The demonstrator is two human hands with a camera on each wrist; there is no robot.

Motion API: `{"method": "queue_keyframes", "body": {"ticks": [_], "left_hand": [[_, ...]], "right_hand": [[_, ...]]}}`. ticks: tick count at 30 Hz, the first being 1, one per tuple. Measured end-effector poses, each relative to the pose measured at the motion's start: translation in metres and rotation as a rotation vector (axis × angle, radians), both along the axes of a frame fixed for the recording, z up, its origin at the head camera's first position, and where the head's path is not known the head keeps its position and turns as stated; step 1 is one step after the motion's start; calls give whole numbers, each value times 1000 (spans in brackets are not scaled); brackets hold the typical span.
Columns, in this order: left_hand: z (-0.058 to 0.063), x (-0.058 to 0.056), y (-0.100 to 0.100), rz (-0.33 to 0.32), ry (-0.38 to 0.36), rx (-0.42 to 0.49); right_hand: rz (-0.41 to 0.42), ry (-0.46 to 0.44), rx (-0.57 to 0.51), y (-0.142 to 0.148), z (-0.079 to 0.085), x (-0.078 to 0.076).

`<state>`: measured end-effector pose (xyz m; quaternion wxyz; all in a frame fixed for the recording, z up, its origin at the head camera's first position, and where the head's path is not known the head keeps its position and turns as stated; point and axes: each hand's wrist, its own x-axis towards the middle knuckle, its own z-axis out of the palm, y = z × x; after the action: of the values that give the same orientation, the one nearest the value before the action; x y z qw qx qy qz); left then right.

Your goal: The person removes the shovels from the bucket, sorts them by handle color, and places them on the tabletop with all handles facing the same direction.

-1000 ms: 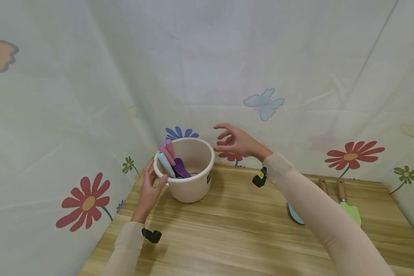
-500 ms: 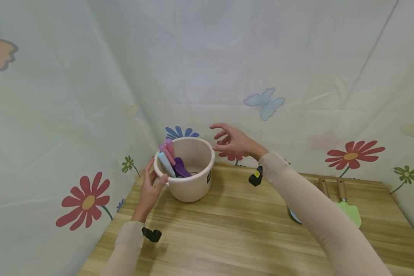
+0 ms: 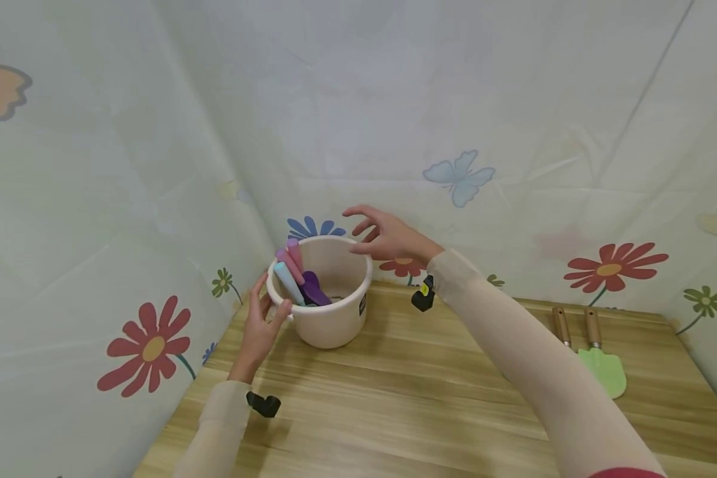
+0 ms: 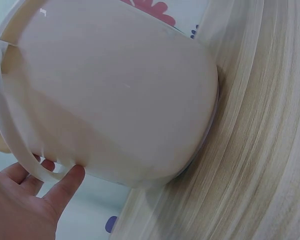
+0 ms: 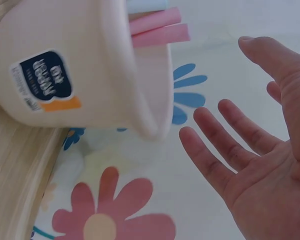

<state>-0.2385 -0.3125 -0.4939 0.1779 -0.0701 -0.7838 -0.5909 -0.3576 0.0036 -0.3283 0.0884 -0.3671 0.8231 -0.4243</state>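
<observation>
A cream bucket (image 3: 330, 328) stands upright at the back left of the wooden table. My left hand (image 3: 259, 335) holds its left side; in the left wrist view the thumb (image 4: 69, 186) presses the wall by the bucket's handle (image 4: 15, 125). My right hand (image 3: 391, 238), fingers spread and holding nothing, hovers over the right rim. Inside the bucket, pink handles (image 3: 291, 264) and a light blue handle (image 3: 289, 284) lean on the left wall beside a purple piece (image 3: 314, 291). Their lower ends are hidden.
At the right of the table (image 3: 394, 398) lies a green shovel (image 3: 605, 373) with a wooden handle. A second wooden handle (image 3: 561, 325) is beside it, its head hidden by my right forearm. A flowered curtain (image 3: 358, 119) stands behind and to the left.
My right hand has moved left and slightly up, from beside the bucket to over its right rim. My left hand and the bucket have stayed in place.
</observation>
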Motion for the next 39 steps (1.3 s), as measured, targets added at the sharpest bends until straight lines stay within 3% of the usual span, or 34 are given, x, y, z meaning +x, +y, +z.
{"method": "queue_keyframes", "body": {"ticks": [11, 18, 28, 39], "left_hand": [[-1, 5, -1, 12, 0, -7], [1, 6, -1, 8, -5, 13], [0, 6, 3, 9, 4, 3], [3, 8, 8, 16, -7, 2]], "right_hand": [[82, -28, 28, -36, 16, 1], [112, -114, 59, -54, 22, 1], [182, -147, 96, -71, 20, -12], [231, -177, 169, -92, 18, -11]]}}
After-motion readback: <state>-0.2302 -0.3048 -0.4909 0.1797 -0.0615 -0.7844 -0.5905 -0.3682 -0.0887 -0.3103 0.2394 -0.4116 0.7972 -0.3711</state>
